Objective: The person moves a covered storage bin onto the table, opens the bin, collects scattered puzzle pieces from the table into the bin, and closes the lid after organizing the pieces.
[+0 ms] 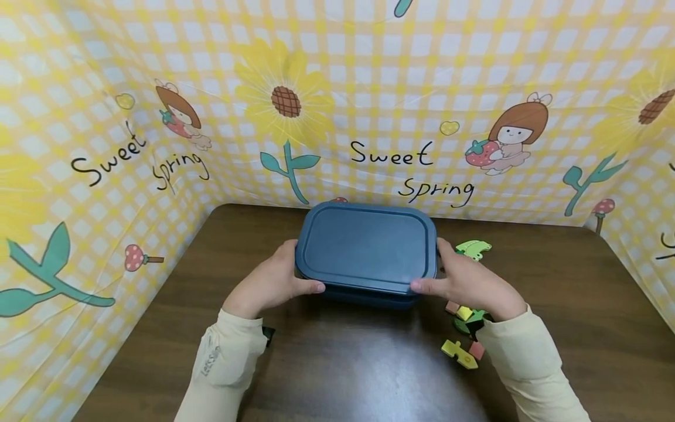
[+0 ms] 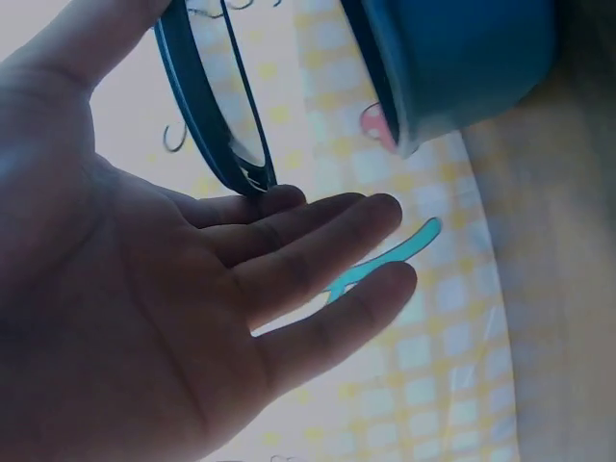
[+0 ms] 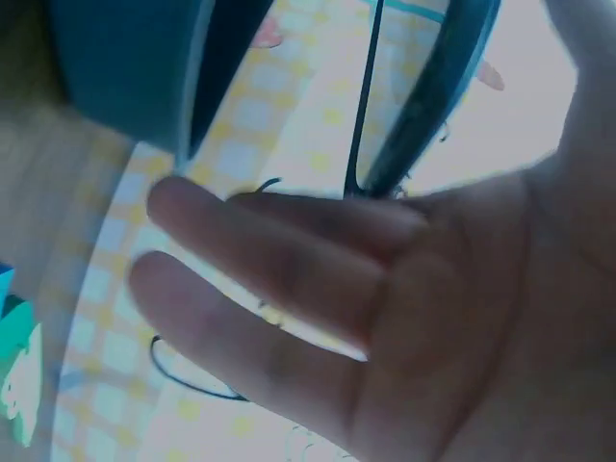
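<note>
A dark blue rectangular lid (image 1: 369, 246) is held level by both hands above a matching blue box (image 1: 366, 297). My left hand (image 1: 266, 282) grips the lid's left end, thumb at the front corner. At the opposite end my right hand (image 1: 477, 282) holds it the same way. Both wrist views show a gap between the lid (image 2: 200, 106) and the box (image 2: 472, 82), so the two are apart. In the right wrist view, two fingers stretch out below the lid (image 3: 433, 101), near the box rim. The box's inside is hidden.
Right of the box lie green pieces (image 1: 474, 249), a yellow jigsaw-shaped piece (image 1: 460, 354) and a small pink piece (image 1: 476, 350), partly behind my right arm. A small black object (image 1: 269, 336) peeks out by my left sleeve. Checked cloth (image 1: 369, 117) hangs behind the brown table (image 1: 348, 375).
</note>
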Motion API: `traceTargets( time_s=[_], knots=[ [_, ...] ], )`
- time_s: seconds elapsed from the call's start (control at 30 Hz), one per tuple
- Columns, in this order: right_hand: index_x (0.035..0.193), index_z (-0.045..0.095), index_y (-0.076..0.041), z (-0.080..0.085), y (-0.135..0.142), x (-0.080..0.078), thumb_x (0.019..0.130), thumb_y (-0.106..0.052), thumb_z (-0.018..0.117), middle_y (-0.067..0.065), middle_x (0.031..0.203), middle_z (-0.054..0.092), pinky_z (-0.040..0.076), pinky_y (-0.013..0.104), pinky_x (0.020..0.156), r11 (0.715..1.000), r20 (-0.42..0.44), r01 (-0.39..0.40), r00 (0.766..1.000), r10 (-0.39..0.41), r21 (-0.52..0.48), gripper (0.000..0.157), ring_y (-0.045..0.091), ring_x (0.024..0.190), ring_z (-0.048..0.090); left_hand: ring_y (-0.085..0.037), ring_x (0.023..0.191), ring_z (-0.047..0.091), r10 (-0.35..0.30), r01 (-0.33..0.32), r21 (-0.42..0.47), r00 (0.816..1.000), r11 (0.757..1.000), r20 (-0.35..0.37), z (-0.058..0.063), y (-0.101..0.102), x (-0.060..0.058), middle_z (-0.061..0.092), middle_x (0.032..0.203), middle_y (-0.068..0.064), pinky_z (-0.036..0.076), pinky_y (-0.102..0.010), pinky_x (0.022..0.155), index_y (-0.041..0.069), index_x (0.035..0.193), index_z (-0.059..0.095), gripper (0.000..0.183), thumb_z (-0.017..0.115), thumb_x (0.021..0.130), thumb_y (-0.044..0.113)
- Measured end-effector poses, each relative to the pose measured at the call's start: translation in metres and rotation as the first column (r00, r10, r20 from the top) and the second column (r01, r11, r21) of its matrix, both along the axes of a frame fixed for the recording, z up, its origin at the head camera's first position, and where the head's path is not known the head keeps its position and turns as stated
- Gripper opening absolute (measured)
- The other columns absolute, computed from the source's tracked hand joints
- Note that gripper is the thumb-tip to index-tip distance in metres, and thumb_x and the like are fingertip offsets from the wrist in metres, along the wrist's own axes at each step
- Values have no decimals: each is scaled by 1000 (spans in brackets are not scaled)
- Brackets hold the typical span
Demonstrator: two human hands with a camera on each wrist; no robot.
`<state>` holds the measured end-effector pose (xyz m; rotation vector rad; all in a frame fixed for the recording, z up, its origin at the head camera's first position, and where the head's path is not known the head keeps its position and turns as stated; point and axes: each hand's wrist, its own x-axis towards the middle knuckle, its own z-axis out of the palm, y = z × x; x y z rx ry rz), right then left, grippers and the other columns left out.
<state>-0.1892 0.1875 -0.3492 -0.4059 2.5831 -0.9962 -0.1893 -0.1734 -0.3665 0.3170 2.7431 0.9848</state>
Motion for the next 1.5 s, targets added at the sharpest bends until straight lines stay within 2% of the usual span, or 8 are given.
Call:
traceTargets(
  time_s=[0.23,0.5,0.63,0.73,1.0,1.13,1.23,1.5],
  knots=[
    [134,58,-4,10,-7,6,97,-51,65,10,112,71,53,45,79,996,-309,93,947,-91,-9,60,24,100,67,-31,129,48,5,-3,60,999,998,-40,18,-8,7,41,148,-15,37,-51,106,3,155,23,101,82,84,45],
    [120,63,1,17,-16,11,97,-27,71,9,89,70,49,37,62,976,-391,208,895,-215,-62,37,20,73,62,-30,145,28,11,3,150,996,989,-88,27,-17,10,22,162,-12,26,-55,113,13,162,8,100,66,94,57],
    [102,67,-4,17,-19,13,98,-19,69,5,78,68,48,34,58,957,-445,238,848,-289,-168,16,20,67,62,-28,152,7,-47,81,226,988,971,-150,26,-19,7,0,168,-8,19,-57,115,20,163,-7,95,50,99,60],
    [107,69,-4,17,-19,14,101,-21,66,7,83,72,53,28,61,927,-449,217,826,-342,-306,19,19,70,68,-31,152,6,-111,170,308,974,936,-199,23,-22,4,-3,168,-10,23,-59,113,20,162,-12,97,38,96,70],
    [158,37,-11,13,-12,12,99,-54,58,20,132,61,50,16,81,853,-422,13,865,-272,-522,76,5,97,64,-31,152,4,-223,350,492,928,797,-299,20,-24,1,-10,167,-10,13,-57,115,22,160,-18,116,41,81,83],
    [160,34,-16,13,-12,10,99,-48,61,18,140,55,53,23,83,789,-386,-66,895,-224,-610,74,14,105,64,-34,149,20,-263,417,544,903,728,-341,20,-25,-1,-7,168,-7,29,-44,113,27,160,-17,116,47,80,82],
    [160,32,-15,15,-12,10,102,-35,63,17,143,52,53,24,86,774,-372,-80,905,-207,-628,69,16,110,62,-37,146,26,-265,437,579,895,688,-360,20,-25,-2,-3,168,-7,34,-33,110,27,161,-16,117,50,80,81],
    [162,25,-18,16,-10,11,101,-17,64,11,150,47,47,20,94,819,-357,-54,915,-188,-571,73,20,119,58,-33,147,22,-198,349,624,933,699,-300,22,-23,0,-7,168,-1,34,-23,107,27,161,-15,122,59,77,78]
  ],
)
